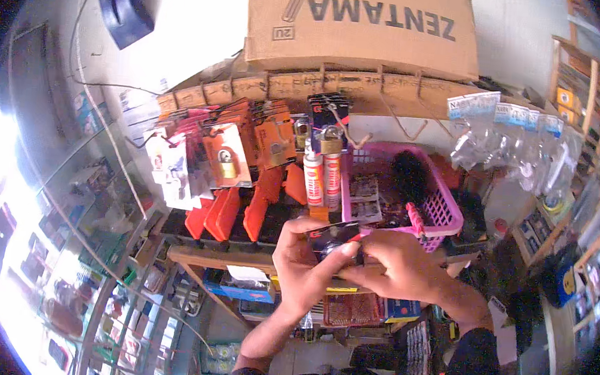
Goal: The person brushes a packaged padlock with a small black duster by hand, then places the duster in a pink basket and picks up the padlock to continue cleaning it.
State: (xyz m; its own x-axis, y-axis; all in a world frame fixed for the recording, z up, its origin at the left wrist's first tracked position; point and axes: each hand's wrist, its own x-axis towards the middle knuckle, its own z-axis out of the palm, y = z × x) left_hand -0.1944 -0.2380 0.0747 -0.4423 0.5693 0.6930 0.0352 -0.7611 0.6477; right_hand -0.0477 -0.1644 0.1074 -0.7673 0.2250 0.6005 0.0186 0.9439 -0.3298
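Both my hands are raised in front of a wooden shelf [220,257]. My left hand [298,272] grips the left side of a small black blister card [332,233], its thumb lying across the front. At the card's right side, my right hand [399,264] also grips it with bent fingers. Something shiny shows on the card beneath my left thumb, too covered to identify. Just beyond my hands hang a brass padlock [331,140] on a black card and, below it, two white and red tubes [313,180].
Carded padlocks [227,155] hang from a wooden hook rail [297,84], with orange-handled tools [222,213] below. A pink plastic basket [450,220] holds assorted goods. Clear packs [515,141] hang right. A cardboard box [361,49] sits above; glass display shelves [102,288] line the left.
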